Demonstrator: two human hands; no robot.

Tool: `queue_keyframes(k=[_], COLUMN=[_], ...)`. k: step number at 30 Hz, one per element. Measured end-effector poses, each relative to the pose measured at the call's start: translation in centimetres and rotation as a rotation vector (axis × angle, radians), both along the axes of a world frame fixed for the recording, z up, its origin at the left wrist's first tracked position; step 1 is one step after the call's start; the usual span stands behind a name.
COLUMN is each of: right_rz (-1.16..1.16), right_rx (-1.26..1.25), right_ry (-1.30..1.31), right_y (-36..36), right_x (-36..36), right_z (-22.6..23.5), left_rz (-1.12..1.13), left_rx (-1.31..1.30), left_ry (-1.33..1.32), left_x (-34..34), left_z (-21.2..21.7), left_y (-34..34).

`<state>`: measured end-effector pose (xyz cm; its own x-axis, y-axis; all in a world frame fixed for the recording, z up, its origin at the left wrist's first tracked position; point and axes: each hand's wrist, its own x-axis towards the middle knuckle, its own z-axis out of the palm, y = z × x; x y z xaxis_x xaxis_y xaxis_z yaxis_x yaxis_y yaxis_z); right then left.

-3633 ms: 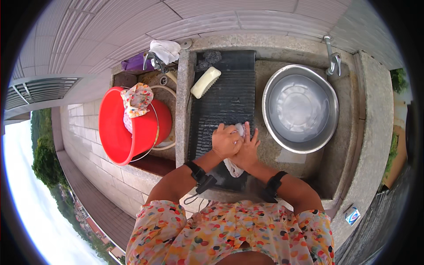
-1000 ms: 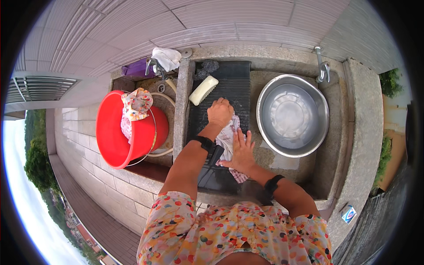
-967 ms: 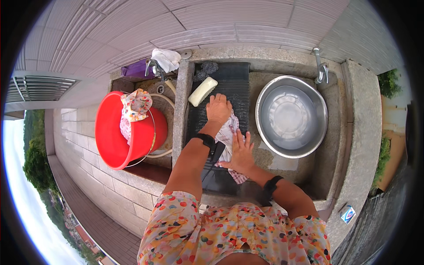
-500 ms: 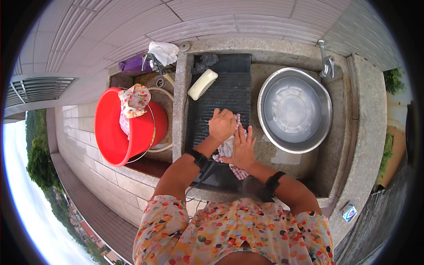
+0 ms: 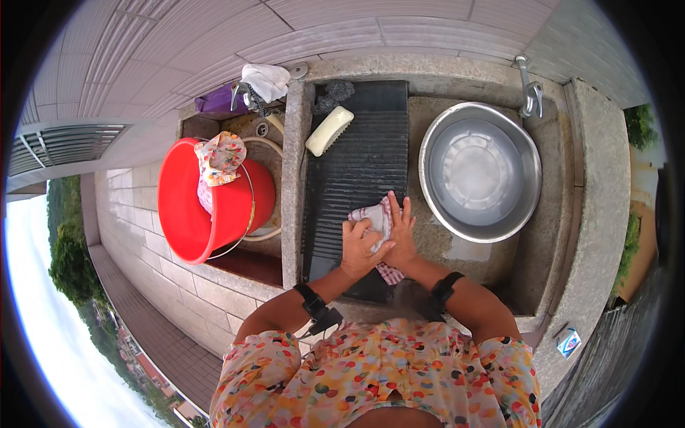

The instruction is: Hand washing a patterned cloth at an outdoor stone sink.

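Note:
A small red-and-white checked cloth (image 5: 377,217) lies on the dark ribbed washboard (image 5: 357,164) in a stone sink. My left hand (image 5: 360,248) is closed over the cloth's near part. My right hand (image 5: 401,235) presses flat on the cloth beside it, fingers pointing away from me. Both hands sit at the washboard's lower right part. A pale bar of soap (image 5: 329,130) rests at the board's upper left, beside a dark scouring pad (image 5: 335,91).
A steel basin (image 5: 479,171) with water fills the sink's right side under a tap (image 5: 529,91). A red bucket (image 5: 203,203) holding floral cloth (image 5: 220,157) stands to the left. A white rag (image 5: 265,80) and purple item (image 5: 217,102) lie at the back.
My left hand has drawn back down the washboard from near the soap to join my right hand on the cloth. The cloth is bunched closer to me.

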<state>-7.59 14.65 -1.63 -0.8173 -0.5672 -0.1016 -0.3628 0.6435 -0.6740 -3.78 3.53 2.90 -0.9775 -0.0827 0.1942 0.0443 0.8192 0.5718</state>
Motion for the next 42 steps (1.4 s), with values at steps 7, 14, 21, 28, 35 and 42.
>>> queue_keyframes(k=[7, 14, 21, 28, 35, 42], right_rz=[-0.059, -0.046, -0.046, 0.014, -0.113, -0.386], right_rx=[-0.114, 0.012, 0.010, 0.122, 0.004, -0.803], right_ry=[-0.056, -0.054, -0.059, -0.257, -0.440, 0.163], right_y=[-0.4, -0.7, -0.7, -0.2, 1.6, 6.7], right_x=[0.0, 0.3, -0.2, -1.3, -1.2, -3.1], right_z=[-0.4, -0.2, 0.5, 2.6, 6.3, 11.2], left_rz=[-0.142, -0.012, 0.049, 0.581, 0.471, 0.025], left_rx=[0.004, -0.091, -0.215, 0.029, 1.647, 1.516], left_ry=[-0.048, -0.403, -0.646, -0.606, -0.796, -0.674], left_x=[-4.7, -7.7, -10.1, -11.7, -10.8, -11.1], left_z=[-0.7, -1.0, -0.5, 0.0, 5.4, 17.6], left_y=[-0.8, -0.3, 0.5, 0.6, 0.2, 6.7])
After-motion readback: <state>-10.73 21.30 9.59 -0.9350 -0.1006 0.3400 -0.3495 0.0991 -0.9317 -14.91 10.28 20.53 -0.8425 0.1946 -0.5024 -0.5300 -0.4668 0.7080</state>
